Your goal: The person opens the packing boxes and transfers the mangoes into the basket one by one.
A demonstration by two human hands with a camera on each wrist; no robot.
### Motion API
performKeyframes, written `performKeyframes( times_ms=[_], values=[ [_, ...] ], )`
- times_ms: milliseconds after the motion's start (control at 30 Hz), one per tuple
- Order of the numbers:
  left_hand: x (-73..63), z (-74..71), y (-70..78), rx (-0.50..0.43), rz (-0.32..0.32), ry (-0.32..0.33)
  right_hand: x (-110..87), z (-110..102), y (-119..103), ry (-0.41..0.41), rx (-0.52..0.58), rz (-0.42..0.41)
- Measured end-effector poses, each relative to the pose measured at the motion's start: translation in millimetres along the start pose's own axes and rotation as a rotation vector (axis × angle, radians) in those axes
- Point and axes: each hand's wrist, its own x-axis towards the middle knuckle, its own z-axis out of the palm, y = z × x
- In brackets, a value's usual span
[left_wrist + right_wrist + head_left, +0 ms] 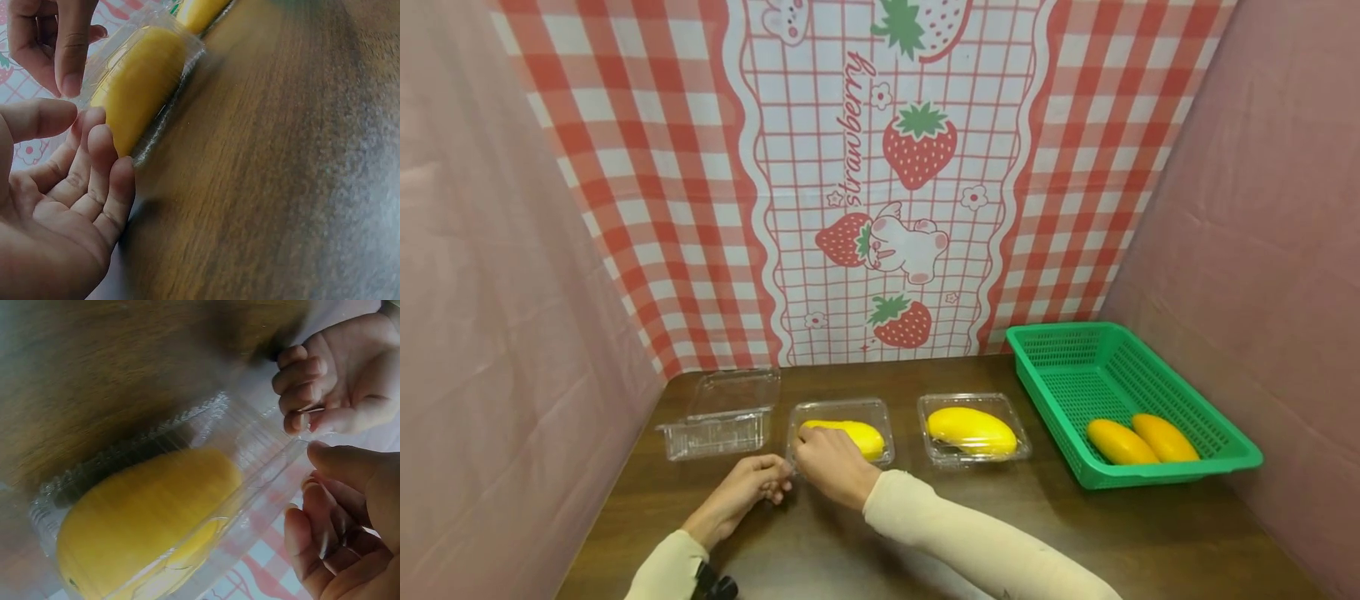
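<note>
A clear plastic clamshell box holding a yellow mango lies on the wooden table, in the middle of three boxes. At its near left corner, my left hand pinches the plastic edge between thumb and fingertips, palm turned up. My right hand reaches over the box's left side and pinches the same edge close by, thumb against the first fingers. In the right wrist view the mango shows through the ribbed lid. My right hand hides part of the fruit in the head view.
To the left stands an empty clear box with its lid raised. Another box with a mango inside lies to the right. Two mangoes sit in a green basket at the far right. A checked strawberry cloth hangs behind.
</note>
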Motion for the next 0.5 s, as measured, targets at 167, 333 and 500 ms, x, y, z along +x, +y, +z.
performKeyframes(
  times_ms=[167, 333, 500],
  values=[
    [-0.2, -0.6, -2.8, -0.005, 0.007, -0.003, -2.5, 1.5, -2.6, 0.013, 0.068, -0.019],
    [0.7, 0.4, -2.9, 0.006, 0.001, 0.016, -3.5, 0.8, -5.1, -0.042, 0.096, -0.009],
    [1.6, 3.6, 0.9, 0.023, 0.013, 0.025, -1.5, -0.1, -6.1, -0.083, 0.025, -0.050]
  ],
)
